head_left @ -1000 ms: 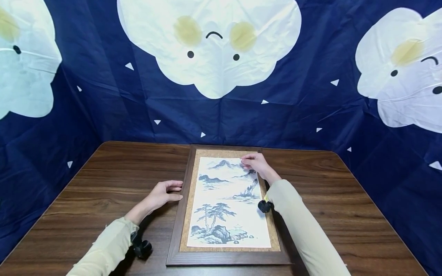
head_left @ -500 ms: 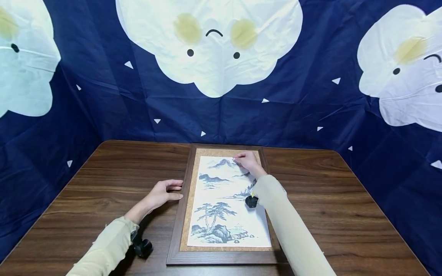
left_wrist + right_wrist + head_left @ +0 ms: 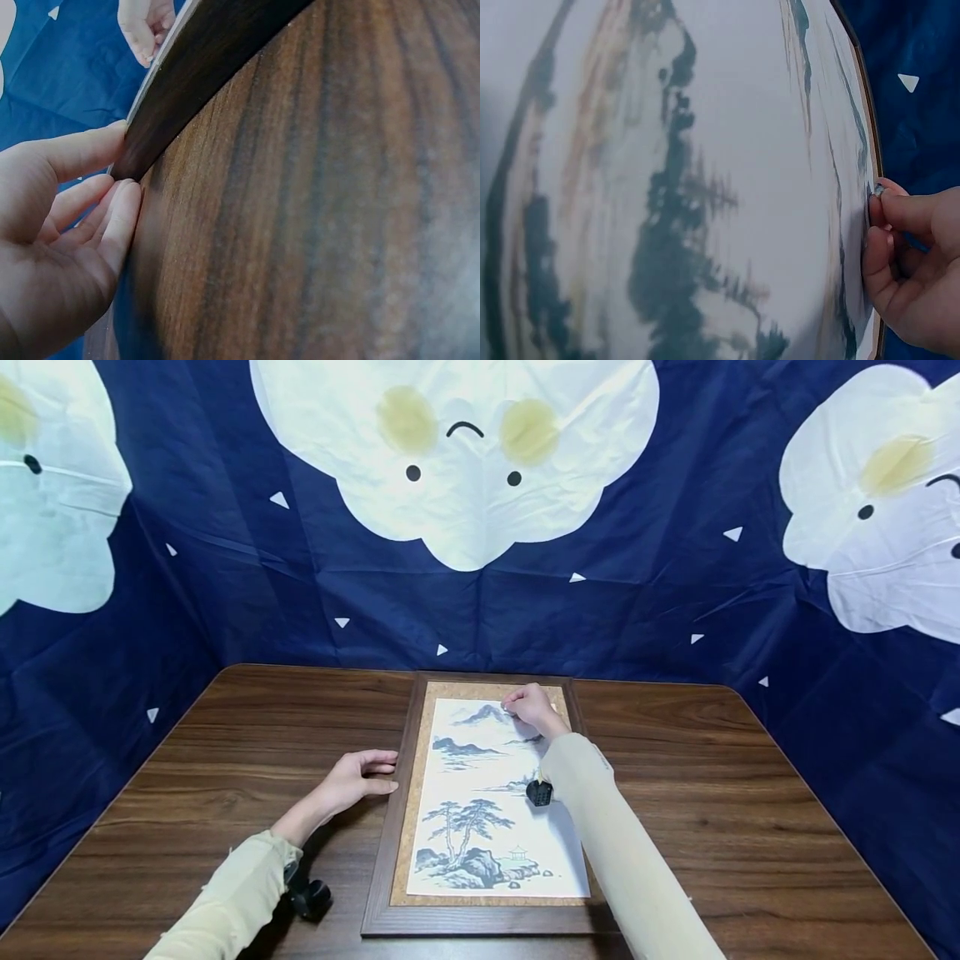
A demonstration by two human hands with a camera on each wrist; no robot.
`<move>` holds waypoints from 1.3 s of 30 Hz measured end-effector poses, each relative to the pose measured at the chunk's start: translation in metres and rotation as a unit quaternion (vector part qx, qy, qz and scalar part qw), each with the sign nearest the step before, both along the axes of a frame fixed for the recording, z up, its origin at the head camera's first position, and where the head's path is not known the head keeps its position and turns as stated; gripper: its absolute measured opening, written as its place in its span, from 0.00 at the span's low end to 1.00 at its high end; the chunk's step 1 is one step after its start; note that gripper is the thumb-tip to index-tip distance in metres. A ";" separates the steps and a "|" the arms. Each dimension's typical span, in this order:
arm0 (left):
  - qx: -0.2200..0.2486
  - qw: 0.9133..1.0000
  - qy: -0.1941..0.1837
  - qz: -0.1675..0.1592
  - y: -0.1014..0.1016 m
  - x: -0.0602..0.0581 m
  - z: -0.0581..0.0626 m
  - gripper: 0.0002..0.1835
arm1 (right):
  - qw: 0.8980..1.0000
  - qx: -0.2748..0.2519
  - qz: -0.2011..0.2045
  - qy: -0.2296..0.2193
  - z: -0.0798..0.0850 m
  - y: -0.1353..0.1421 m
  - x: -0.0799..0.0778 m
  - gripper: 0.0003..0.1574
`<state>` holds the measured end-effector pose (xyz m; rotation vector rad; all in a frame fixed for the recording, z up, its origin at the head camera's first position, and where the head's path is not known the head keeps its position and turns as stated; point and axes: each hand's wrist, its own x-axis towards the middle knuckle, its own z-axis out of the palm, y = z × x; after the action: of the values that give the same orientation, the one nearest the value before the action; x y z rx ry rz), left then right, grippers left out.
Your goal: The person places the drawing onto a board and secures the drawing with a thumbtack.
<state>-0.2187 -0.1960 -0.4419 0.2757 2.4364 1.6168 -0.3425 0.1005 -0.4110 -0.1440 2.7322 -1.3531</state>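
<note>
A paper with an ink landscape [image 3: 465, 785] lies on a cork board [image 3: 495, 691] inside a brown wooden frame [image 3: 495, 922]. My right hand [image 3: 531, 706] is over the paper's upper part, pinching a small clear pushpin [image 3: 878, 190] between thumb and fingertips, close to the paper's surface. The pushpin's tip is hidden. At the frame's left side, my left hand [image 3: 356, 783] touches the outer edge with thumb and fingertips, its fingers fairly straight. In the left wrist view the fingertips [image 3: 126, 191] meet the frame's dark side wall.
The frame lies on a dark wood-grain table [image 3: 225, 735], its far end near the table's back edge. A navy curtain [image 3: 375, 593] with white cloud shapes surrounds the table. Each wrist carries a small black camera [image 3: 310, 900].
My right hand has moved left across the top of the paper, away from its right corner, still pinching the pushpin. The left hand and the frame have stayed in place.
</note>
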 end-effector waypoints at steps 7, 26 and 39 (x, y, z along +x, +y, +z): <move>0.000 1.000 -0.005 0.006 -0.002 0.000 0.000 0.29 | 0.999 0.026 0.021 0.038 -0.069 0.008 -0.066 0.09; 0.018 1.000 0.005 0.000 -0.002 0.000 -0.001 0.29 | 0.999 -0.034 -0.007 -0.030 -0.031 0.001 -0.034 0.05; 0.022 1.000 -0.001 0.001 0.000 0.001 0.001 0.29 | 0.997 0.066 -0.017 -0.046 0.008 -0.009 -0.007 0.07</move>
<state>-0.2176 -0.1965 -0.4405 0.2786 2.4037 1.6723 -0.3495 0.0911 -0.4030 -0.0250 2.7479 -1.1523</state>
